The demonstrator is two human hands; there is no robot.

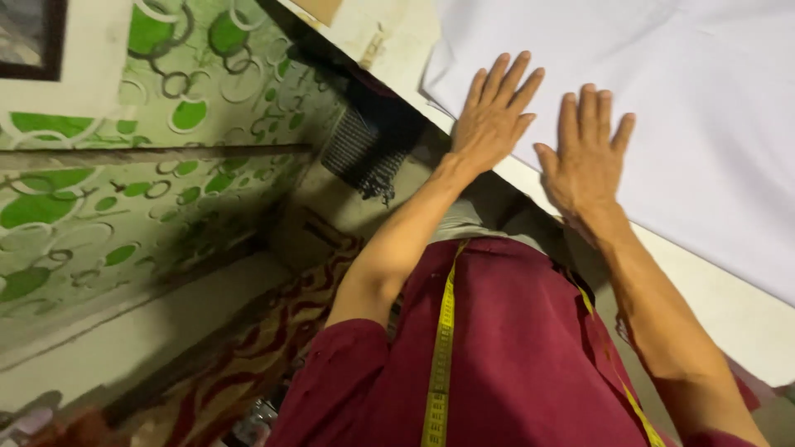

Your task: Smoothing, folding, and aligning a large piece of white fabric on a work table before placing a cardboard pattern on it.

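2 hands, both laid flat, palms down, fingers spread and straight, gripping nothing

Item 1: left hand (pixel 493 116), pressed on the white cloth (pixel 679 108) just inside its near edge, fingertips pointing across the tabletop (pixel 737 319); wrist over the tabletop's near edge

Item 2: right hand (pixel 586 157), flat on the same cloth just beside the left hand, not touching it; thumb held out toward the left hand

Item 3: white cloth, smooth, covering most of the tabletop; its near edge runs alongside the tabletop's near edge, with a bare pale strip between them; a folded corner shows near the left hand's fingertips

Item 4: yellow measuring tape (pixel 440 356), hanging in 2 strands down the front of a dark red shirt (pixel 513 356), off the tabletop

Item 5: patterned red rug (pixel 265 348) on the floor beside the tabletop

Item 6: wall covering with green circles (pixel 124 190), well apart from the hands
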